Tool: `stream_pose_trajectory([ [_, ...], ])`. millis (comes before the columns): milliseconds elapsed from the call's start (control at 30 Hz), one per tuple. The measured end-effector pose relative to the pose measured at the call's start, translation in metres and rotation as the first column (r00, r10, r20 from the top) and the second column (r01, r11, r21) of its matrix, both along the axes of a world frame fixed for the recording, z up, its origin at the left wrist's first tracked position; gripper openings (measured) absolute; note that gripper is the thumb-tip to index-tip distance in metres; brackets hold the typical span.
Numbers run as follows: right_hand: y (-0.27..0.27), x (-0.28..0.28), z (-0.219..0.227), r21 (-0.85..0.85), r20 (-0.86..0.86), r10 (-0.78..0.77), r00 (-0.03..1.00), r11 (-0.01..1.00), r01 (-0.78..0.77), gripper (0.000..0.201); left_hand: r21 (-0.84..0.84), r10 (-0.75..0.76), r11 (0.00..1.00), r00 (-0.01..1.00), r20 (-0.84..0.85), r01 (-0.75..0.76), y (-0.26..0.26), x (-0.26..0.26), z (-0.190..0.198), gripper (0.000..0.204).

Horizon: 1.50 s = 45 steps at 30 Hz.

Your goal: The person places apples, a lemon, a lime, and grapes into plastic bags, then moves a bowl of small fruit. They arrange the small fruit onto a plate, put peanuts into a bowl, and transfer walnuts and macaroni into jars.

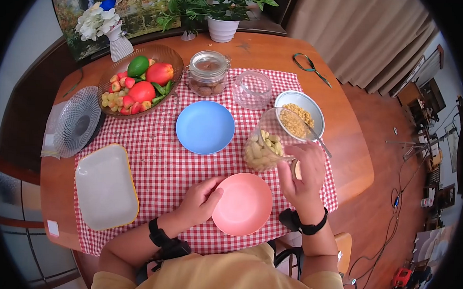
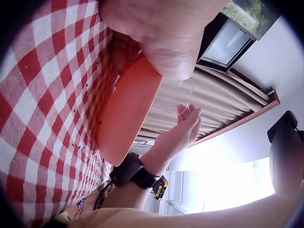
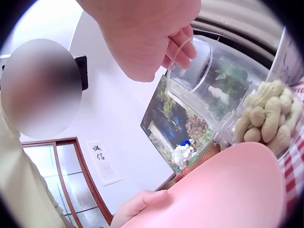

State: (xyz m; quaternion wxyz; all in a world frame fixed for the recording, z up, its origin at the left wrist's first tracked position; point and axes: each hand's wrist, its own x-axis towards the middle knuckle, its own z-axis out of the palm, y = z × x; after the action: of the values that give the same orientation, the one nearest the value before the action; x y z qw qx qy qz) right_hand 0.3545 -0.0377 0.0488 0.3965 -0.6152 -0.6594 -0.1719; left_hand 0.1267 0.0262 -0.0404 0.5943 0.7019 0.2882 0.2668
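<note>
My left hand (image 1: 200,201) grips the near-left rim of a round pink bowl (image 1: 243,204), the thumb at the rim and the other fingers mostly hidden. Bare inside, the bowl shows its orange-pink outer side (image 2: 128,114) in the left wrist view. Beyond it stands a clear jar with unshelled peanuts (image 3: 270,111) in the bottom. Over the jar's mouth reaches my right hand (image 1: 305,171), fingers bent and fingertips right at the clear rim (image 3: 172,92); the thumb stays apart. Nothing shows in that hand.
A blue plate (image 1: 205,128) lies left of the jar. Behind it are a white bowl (image 1: 320,111) of yellow bits with a spoon, a lidded jar (image 1: 208,66) and a clear container (image 1: 252,89). A grey tray (image 1: 105,190) and a fruit bowl (image 1: 177,59) are at left.
</note>
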Motion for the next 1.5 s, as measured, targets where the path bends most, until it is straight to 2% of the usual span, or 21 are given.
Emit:
stream_pose_trajectory([
  [100, 0.022, 0.002, -0.01, 0.01, 0.089, 0.025, 0.996, 1.0, -0.026, 0.021, -0.01, 0.002, 1.0, 1.0, -0.002, -0.002, 0.0, 0.0, 0.001, 0.03],
  [233, 0.031, 0.016, -0.011, 0.115, 0.145, 0.073, 0.987, 0.989, -0.09, 0.041, 0.002, 0.005, 1.0, 1.0, 0.002, -0.005, 0.001, -0.001, 0.0, 0.029],
  [300, 0.033, 0.025, -0.007, 0.158, 0.083, 0.04, 0.996, 0.986, -0.053, 0.042, 0.01, 0.017, 1.0, 1.0, 0.002, -0.017, 0.0, 0.0, 0.0, 0.029],
  [400, 0.024, 0.037, 0.009, 0.166, -0.062, 0.116, 0.991, 0.981, -0.105, 0.039, -0.01, 0.037, 0.999, 0.999, -0.005, -0.037, 0.001, 0.0, 0.001, 0.029],
  [500, 0.005, 0.04, 0.033, 0.177, -0.2, 0.213, 0.956, 0.968, -0.178, 0.036, 0.08, 0.047, 0.996, 0.999, 0.002, -0.047, -0.001, 0.001, -0.002, 0.026],
  [567, -0.006, 0.041, 0.044, 0.187, -0.266, 0.271, 0.925, 0.956, -0.226, 0.036, 0.046, 0.069, 0.997, 0.995, -0.075, -0.065, 0.001, 0.0, -0.003, 0.024],
  [633, -0.015, 0.04, 0.05, 0.211, -0.452, 0.452, 0.769, 0.892, -0.401, 0.037, 0.019, 0.081, 0.997, 0.995, -0.064, -0.08, 0.001, 0.001, -0.002, 0.023],
  [667, -0.017, 0.031, 0.049, 0.2, -0.604, 0.501, 0.62, 0.848, -0.49, 0.039, -0.011, 0.093, 0.996, 0.995, -0.044, -0.093, -0.001, 0.001, -0.003, 0.023],
  [700, -0.016, 0.024, 0.04, 0.187, -0.677, 0.461, 0.574, 0.862, -0.472, 0.039, -0.035, 0.107, 0.994, 0.994, -0.019, -0.108, 0.0, 0.002, -0.004, 0.023],
  [767, -0.022, 0.013, 0.033, -0.074, -0.842, 0.215, 0.495, 0.862, -0.501, 0.043, -0.007, 0.114, 0.993, 0.993, -0.013, -0.114, 0.001, 0.003, -0.01, 0.024],
  [833, -0.017, 0.001, 0.001, -0.086, -0.945, 0.112, 0.307, 0.82, -0.566, 0.047, 0.005, 0.139, 0.99, 0.99, 0.037, -0.139, 0.0, 0.004, -0.012, 0.025],
  [867, -0.017, -0.004, -0.009, -0.086, -0.945, 0.113, 0.306, 0.817, -0.57, 0.047, 0.004, 0.143, 0.99, 0.989, 0.036, -0.144, 0.0, 0.003, -0.012, 0.025],
  [933, -0.016, -0.012, -0.021, -0.301, -0.949, -0.176, 0.262, 0.756, -0.582, 0.049, -0.011, 0.131, 0.991, 0.991, 0.036, -0.131, 0.0, 0.003, -0.01, 0.027],
  [967, -0.014, -0.016, -0.022, -0.302, -0.949, -0.178, 0.261, 0.754, -0.583, 0.049, -0.013, 0.133, 0.991, 0.991, 0.034, -0.132, 0.0, 0.002, -0.01, 0.027],
  [1033, -0.012, -0.021, -0.023, -0.316, -0.938, -0.334, 0.089, 0.727, -0.61, 0.049, 0.001, 0.135, 0.991, 0.991, 0.01, -0.135, -0.001, 0.002, -0.009, 0.027],
  [1100, -0.012, -0.02, -0.029, -0.325, -0.932, -0.355, 0.077, 0.721, -0.612, 0.048, 0.011, 0.127, 0.992, 0.992, 0.013, -0.128, 0.0, 0.002, -0.01, 0.027],
  [1167, -0.013, -0.018, -0.033, -0.277, -0.905, -0.421, -0.061, 0.692, -0.667, 0.044, 0.022, 0.123, 0.992, 0.992, 0.018, -0.123, 0.001, 0.002, -0.01, 0.027],
  [1200, -0.011, -0.023, -0.027, -0.279, -0.904, -0.423, -0.06, 0.689, -0.669, 0.044, 0.033, 0.123, 0.992, 0.992, 0.021, -0.124, 0.0, 0.002, -0.01, 0.027],
  [1267, -0.005, -0.035, -0.009, -0.145, -0.866, -0.426, -0.263, 0.717, -0.682, 0.043, 0.043, 0.125, 0.991, 0.992, 0.025, -0.126, 0.0, 0.002, -0.01, 0.027],
  [1400, -0.005, -0.03, -0.021, -0.125, -0.848, -0.448, -0.283, 0.688, -0.715, 0.053, 0.033, 0.116, 0.993, 0.993, -0.013, -0.116, 0.001, 0.003, -0.001, 0.026],
  [1500, -0.004, -0.029, -0.033, -0.052, -0.811, -0.467, -0.353, 0.658, -0.751, 0.054, 0.017, 0.103, 0.995, 0.994, -0.029, -0.102, 0.001, 0.003, 0.0, 0.025],
])
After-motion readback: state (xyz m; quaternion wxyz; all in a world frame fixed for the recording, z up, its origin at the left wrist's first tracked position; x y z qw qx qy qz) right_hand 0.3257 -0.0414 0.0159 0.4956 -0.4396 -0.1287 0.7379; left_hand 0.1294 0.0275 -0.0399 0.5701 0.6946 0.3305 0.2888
